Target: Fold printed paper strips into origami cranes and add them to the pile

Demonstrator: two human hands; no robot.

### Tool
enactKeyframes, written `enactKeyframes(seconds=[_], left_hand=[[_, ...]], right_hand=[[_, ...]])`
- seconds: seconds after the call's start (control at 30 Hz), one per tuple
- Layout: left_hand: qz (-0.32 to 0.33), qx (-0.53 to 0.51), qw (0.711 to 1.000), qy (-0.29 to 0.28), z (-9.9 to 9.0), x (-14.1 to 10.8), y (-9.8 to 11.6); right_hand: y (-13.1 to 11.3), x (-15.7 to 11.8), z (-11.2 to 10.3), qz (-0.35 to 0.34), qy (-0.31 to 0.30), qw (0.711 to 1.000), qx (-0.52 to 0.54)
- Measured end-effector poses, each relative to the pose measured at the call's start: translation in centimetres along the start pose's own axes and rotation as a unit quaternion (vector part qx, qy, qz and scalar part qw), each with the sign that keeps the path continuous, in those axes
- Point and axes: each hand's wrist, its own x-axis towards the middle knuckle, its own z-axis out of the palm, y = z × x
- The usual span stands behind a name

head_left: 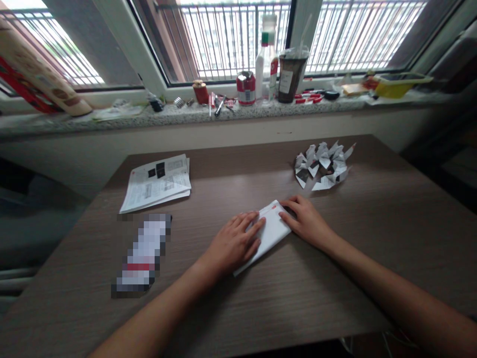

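A folded sheet of white paper (pixel 269 238) lies slantwise on the brown table, a small red mark near its far corner. My left hand (pixel 235 238) rests flat across its left part, fingers spread and pressing on the surface. At the far right edge, my right hand (pixel 303 219) touches the paper with thumb and fingers apart; the fingers look stretched rather than wrapped round it. Part of the sheet is hidden under my left hand. Beyond my right hand sits a ring-shaped cluster of folded printed paper pieces (pixel 323 166) with pointed tips.
A stack of printed sheets (pixel 158 184) lies at the table's far left, with a pixelated flat object (pixel 143 256) nearer me. Along the granite windowsill (pixel 149 118) stand a red can (pixel 246 89), clear bottles (pixel 263 69), a dark drink cup (pixel 290 77) and a yellow basket (pixel 395 87).
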Motion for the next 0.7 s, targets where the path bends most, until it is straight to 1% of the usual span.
enactKeyframes(seconds=[0.1,0.27,0.4,0.47,0.57,0.63,0.7], left_hand=[[0.001,0.002,1.000,-0.003,0.4,-0.1,-0.1],[0.002,-0.010,1.000,0.003,0.6,-0.1,-0.2],[0.002,-0.033,0.999,0.003,0.2,-0.1,0.0],[0.002,-0.060,0.998,0.007,-0.2,-0.1,0.1],[-0.006,-0.131,0.991,0.022,-1.0,0.1,0.2],[-0.025,-0.185,0.981,0.053,-1.5,0.4,0.3],[-0.058,-0.241,0.965,0.091,-1.8,0.8,0.4]], right_hand=[[0.0,0.2,0.0,0.019,0.004,0.999,0.049],[-0.5,1.2,-0.1,0.093,-0.018,0.984,0.151],[-0.7,1.8,-0.1,0.114,-0.004,0.977,0.178],[-0.8,1.9,-0.1,0.113,-0.005,0.976,0.184],[-1.0,1.9,-0.3,0.104,-0.006,0.976,0.193],[-1.3,2.0,-0.4,0.096,-0.018,0.975,0.201],[-1.9,2.1,-0.6,0.085,-0.040,0.974,0.206]])
